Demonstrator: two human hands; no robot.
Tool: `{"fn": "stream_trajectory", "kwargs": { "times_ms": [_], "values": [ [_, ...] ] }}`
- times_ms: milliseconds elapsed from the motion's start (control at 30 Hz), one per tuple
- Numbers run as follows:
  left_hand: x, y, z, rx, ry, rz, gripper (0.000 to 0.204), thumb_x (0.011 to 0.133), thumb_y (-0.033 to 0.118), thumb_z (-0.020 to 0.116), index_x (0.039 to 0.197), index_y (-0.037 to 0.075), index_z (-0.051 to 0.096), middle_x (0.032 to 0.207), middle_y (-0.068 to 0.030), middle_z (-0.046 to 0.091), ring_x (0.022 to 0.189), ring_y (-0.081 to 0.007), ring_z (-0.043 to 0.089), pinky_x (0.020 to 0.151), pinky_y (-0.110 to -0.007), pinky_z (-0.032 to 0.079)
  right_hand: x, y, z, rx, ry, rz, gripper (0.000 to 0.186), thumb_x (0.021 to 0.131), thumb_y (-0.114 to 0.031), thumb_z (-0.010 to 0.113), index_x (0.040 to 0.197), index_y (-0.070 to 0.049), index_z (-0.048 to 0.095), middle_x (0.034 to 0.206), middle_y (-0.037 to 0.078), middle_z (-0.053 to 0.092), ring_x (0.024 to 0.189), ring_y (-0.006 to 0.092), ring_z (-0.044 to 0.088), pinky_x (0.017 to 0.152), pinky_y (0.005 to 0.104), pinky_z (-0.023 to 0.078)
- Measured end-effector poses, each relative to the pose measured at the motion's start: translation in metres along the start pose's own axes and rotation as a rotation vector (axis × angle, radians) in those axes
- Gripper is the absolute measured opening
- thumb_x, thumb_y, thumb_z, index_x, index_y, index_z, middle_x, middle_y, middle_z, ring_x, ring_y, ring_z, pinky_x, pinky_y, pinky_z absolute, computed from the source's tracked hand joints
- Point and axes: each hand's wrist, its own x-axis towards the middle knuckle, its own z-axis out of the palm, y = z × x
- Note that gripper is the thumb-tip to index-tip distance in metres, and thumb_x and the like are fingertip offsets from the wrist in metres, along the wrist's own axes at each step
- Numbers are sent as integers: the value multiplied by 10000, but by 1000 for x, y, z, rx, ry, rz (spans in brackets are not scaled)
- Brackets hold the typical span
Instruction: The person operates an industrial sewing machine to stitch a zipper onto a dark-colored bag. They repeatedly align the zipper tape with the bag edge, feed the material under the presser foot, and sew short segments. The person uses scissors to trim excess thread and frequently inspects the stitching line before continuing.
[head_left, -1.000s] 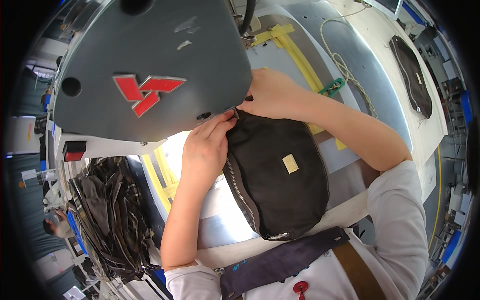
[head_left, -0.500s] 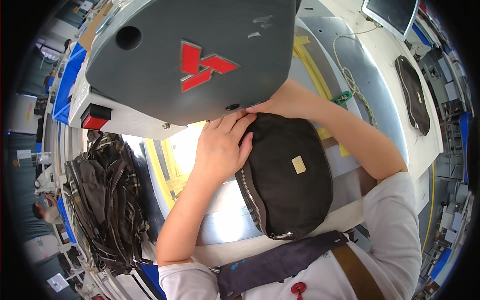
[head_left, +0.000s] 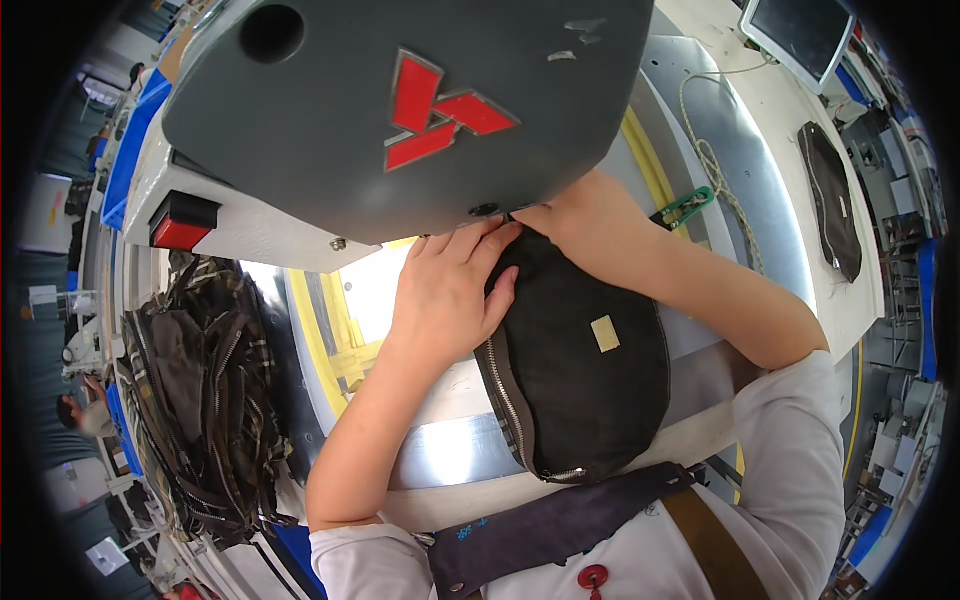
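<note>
A dark fabric pouch (head_left: 585,400) with a metal zipper along its left side and a small pale label lies beneath my hands. My left hand (head_left: 447,290) rests on its upper left corner, fingers stretched forward and thumb apart. My right hand (head_left: 592,226) is closed, its fingers bent at the pouch's far edge, touching close to the left fingertips. Both sets of fingertips reach the lower edge of a grey sewing machine head (head_left: 330,170), which hides the needle area. Green-handled thread snips (head_left: 688,205) lie just beyond my right wrist.
A pile of dark and plaid zippered pouches (head_left: 205,390) sits at the left. Another dark pouch (head_left: 832,205) lies on the white table at the far right, below a screen (head_left: 800,38). A cord (head_left: 715,165) runs over the metal plate. Yellow tape (head_left: 315,335) marks the work surface.
My right hand has turned and curled more, its knuckles now nearer the pouch's top edge. The left hand keeps its place on the corner. The whole view has shifted slightly.
</note>
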Motion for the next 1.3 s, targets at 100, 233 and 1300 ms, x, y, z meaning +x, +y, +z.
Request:
{"fn": "stream_trajectory", "kwargs": {
  "times_ms": [100, 233, 1300],
  "values": [
    [-2, -1, -1, 5, -25, 2, 359, 777, 116, 677, 1129, 49, 651, 1157, -94, 614, 1050, -296, 587, 911, -395, 476, -4, -8, -3, -82, -50, -49, 157, 734, -128, 614, 833, -23, 674, 944, 47, 590, 914, 198, 556, 737, 316, 481],
    [-6, -2, -1, -67, -21, -33, 379, 770, 90, 675, 1145, 43, 646, 1203, -96, 620, 1048, -305, 602, 909, -392, 490, -10, -9, -4, -90, -41, -49, 163, 733, -133, 614, 833, -22, 680, 928, 42, 580, 907, 191, 550, 704, 297, 471],
    [-5, -3, 2, 17, 23, -34, 346, 741, 109, 721, 1078, 51, 670, 1110, -72, 652, 985, -274, 625, 868, -375, 493, -11, -11, -3, -88, -78, 10, 205, 732, -143, 619, 883, -13, 666, 906, 24, 540, 853, 163, 546, 662, 271, 487]
  ]
}}
